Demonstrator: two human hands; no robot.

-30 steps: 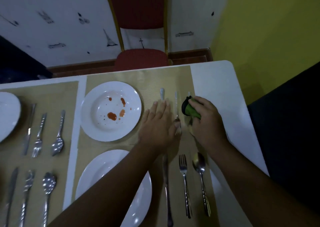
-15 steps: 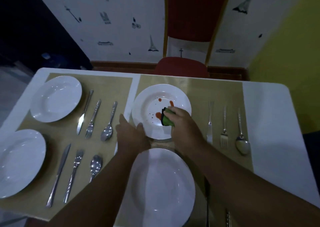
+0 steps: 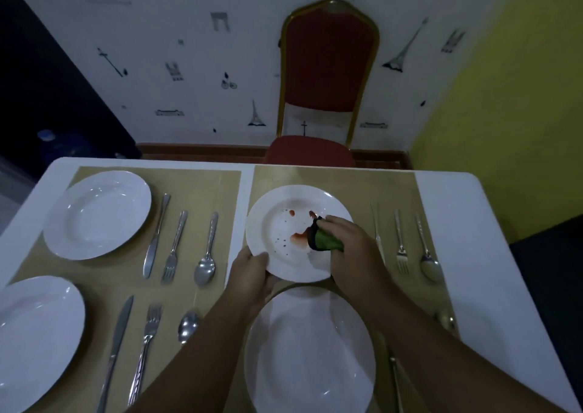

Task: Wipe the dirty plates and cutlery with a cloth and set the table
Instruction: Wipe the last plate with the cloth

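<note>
A white plate (image 3: 277, 210) with red sauce spots and a smear lies on the far right placemat. My left hand (image 3: 252, 270) grips its near-left rim, thumb on top. My right hand (image 3: 350, 239) holds a bunched green cloth (image 3: 325, 240) pressed onto the plate's right side, at the edge of the red smear. Right of the plate lie a knife (image 3: 377, 229), a fork (image 3: 400, 242) and a spoon (image 3: 426, 251). A clean white plate (image 3: 309, 365) sits nearest me, partly under my forearms.
Two more white plates (image 3: 97, 214) (image 3: 34, 340) sit on the left tan placemat (image 3: 195, 179), each with a knife, fork and spoon beside it. A red chair (image 3: 325, 75) stands behind the white table (image 3: 473, 255). The table's right edge is near the yellow wall.
My hands went from the far right cutlery to the dirty plate. My left hand now grips its rim and the cloth has smeared the sauce.
</note>
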